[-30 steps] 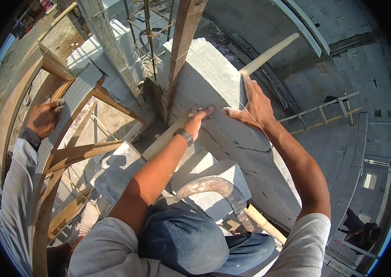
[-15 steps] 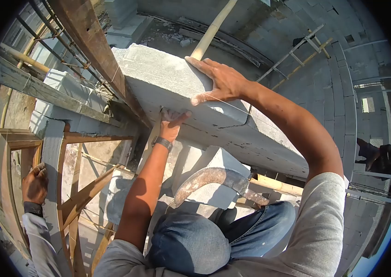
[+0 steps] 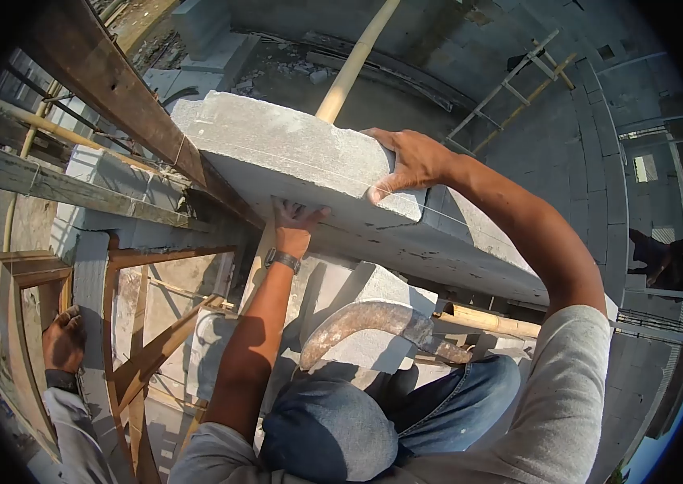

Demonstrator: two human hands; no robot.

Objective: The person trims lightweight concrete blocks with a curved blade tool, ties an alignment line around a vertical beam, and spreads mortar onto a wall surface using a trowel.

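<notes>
Well, the biggest thing before me is the pale block wall (image 3: 462, 262), running off toward the right. A brown wooden post (image 3: 108, 85) leans across by its left end. On the wall's top edge, against that post, sits the large pale block (image 3: 277, 137). Beyond its far edge a bamboo pole (image 3: 355, 60) slants upward, and below the wall's near face I see a rusty, curved piece (image 3: 370, 316) near the person's knee. The right hand (image 3: 414, 161) straddles the block's right end, thumb and fingers apart; whether they pinch it, I cannot tell. The left hand (image 3: 297, 224) presses the near face, fingers spread. Smallest is the dark wristband (image 3: 283, 259) on the left wrist.
</notes>
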